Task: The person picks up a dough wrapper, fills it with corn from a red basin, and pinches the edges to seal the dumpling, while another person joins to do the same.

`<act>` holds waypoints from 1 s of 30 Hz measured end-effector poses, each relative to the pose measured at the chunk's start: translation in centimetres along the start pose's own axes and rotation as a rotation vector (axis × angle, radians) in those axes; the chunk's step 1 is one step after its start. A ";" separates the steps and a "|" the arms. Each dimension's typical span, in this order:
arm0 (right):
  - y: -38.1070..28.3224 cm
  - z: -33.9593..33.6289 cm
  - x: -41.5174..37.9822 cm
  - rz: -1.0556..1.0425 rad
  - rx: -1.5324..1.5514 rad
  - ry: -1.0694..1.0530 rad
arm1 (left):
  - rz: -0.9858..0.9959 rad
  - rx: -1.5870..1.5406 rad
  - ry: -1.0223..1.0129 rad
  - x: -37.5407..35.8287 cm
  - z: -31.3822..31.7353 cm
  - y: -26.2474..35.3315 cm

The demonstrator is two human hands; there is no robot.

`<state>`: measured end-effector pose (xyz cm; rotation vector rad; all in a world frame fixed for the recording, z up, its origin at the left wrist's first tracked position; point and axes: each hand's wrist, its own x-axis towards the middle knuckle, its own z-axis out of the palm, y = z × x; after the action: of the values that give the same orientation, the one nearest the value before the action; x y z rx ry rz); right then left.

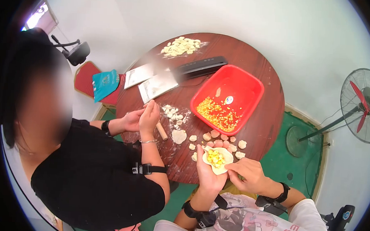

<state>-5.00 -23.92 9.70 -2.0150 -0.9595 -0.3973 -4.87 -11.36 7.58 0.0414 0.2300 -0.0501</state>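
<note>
A round dough wrapper (224,167) with yellow filling (216,158) heaped on it lies on my left hand (209,174), which cups it from below. My right hand (248,174) pinches the wrapper's right edge between thumb and fingers. Just beyond my hands, several eggshells (219,144) and small dough pieces (242,144) lie on the table. The red basin (197,89) stands farther back, with more yellow filling (216,115) in it.
On the left a co-worker in black (95,181) holds both hands (141,120) together near a rolling pin (162,131), a flat wrapper (178,136) and floured dough pieces (172,115). Behind are packets (157,87), a black device (203,67) and finished dumplings (182,47). A fan (361,102) stands right.
</note>
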 end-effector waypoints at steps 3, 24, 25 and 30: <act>-0.4 0.2 1.1 -0.038 0.039 -0.072 | 0.066 -0.003 0.079 -0.2 0.9 0.9; 24.2 3.8 2.5 0.225 -0.752 -0.090 | 0.200 -0.228 0.105 0.9 -2.1 0.2; 24.2 3.6 3.1 0.487 -0.568 -0.341 | 0.196 -0.238 0.174 0.8 -2.1 0.2; 23.9 4.0 2.9 0.501 -0.463 -0.279 | 0.191 -0.260 0.159 0.4 -3.0 0.5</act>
<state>14.62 -27.60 -4.40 -2.6917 -0.5098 -0.0593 -5.12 -10.72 4.62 -0.1920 0.3891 0.1736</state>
